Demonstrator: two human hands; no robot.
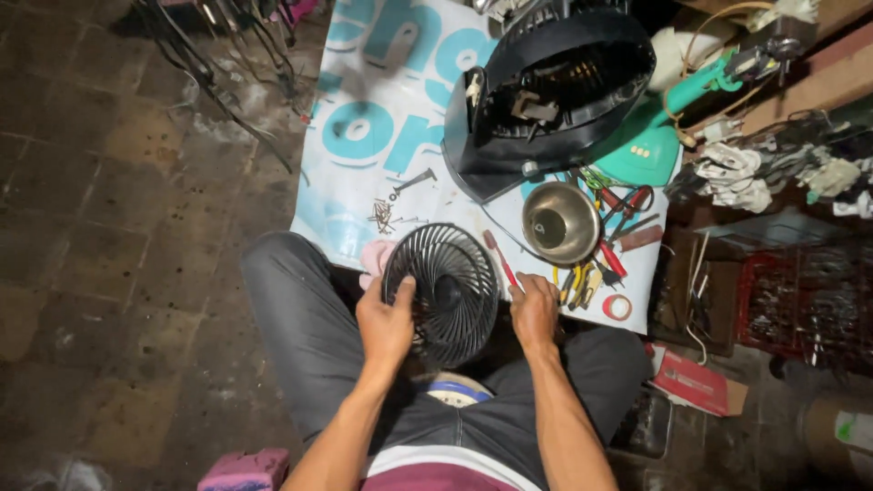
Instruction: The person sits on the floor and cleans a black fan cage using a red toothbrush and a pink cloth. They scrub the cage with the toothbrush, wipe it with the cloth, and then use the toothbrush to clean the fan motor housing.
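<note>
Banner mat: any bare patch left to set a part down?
Free: the banner mat's left and upper-left area, bordered by the loose screws and black fan housing. Crowded: right side around the metal bowl, pliers and tape roll.

A round black plastic fan grille with thin ribs fanning out from a solid dark hub is held up over the person's lap, its face tilted toward the head camera, its far rim reaching over the near edge of the printed white-and-teal sheet on the floor. The left hand grips its left rim, thumb lying across the ribs. A slim screwdriver with a red handle lies slantwise just beside the grille's right edge, handle pointing away, its near end under the fingers of the right hand.
</note>
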